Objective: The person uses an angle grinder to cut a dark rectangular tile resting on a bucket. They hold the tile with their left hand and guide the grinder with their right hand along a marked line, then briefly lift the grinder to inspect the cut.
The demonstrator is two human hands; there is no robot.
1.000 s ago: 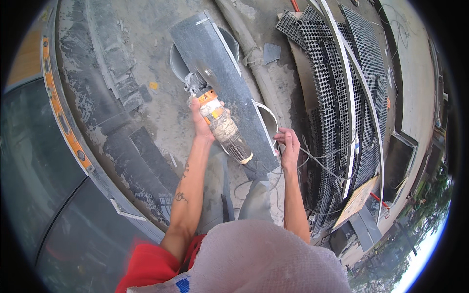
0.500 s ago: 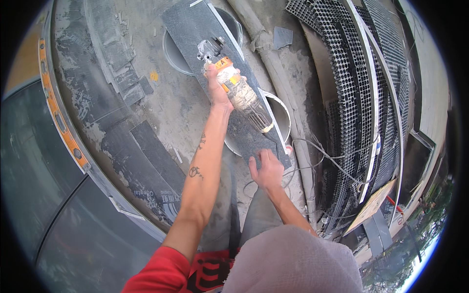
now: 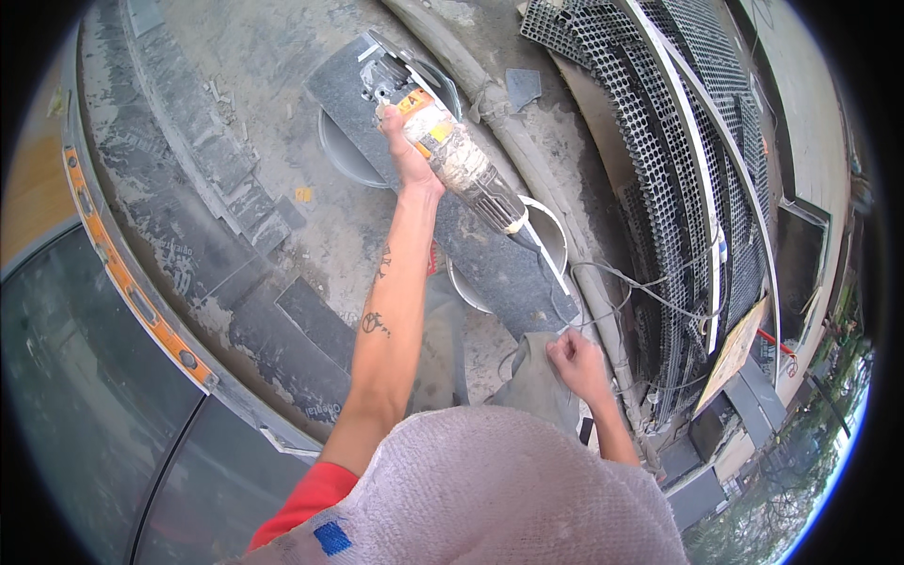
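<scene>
My left hand [image 3: 407, 158] is stretched out and closed around the body of an orange and grey angle grinder [image 3: 443, 141]. The grinder's disc guard [image 3: 388, 71] is over the far end of a long dark stone slab [image 3: 490, 264]. The slab lies across two round buckets [image 3: 341, 155], and only the rims of these show. A white cable [image 3: 551, 268] runs back from the grinder's tail along the slab. My right hand [image 3: 576, 365] has its fingers curled at the slab's near end, beside my grey-trousered knee [image 3: 532, 381].
Dusty concrete ground with dark stone offcuts [image 3: 315, 320] lies to the left. An orange spirit level [image 3: 122, 282] rests along a curved kerb. A thick hose [image 3: 527, 160] and stacked black gratings [image 3: 659, 188] lie to the right. Loose wires [image 3: 640, 282] trail near the gratings.
My left arm has reached further out, carrying the grinder from the middle of the slab to its far end. My right hand has come back from the cable to the slab's near end.
</scene>
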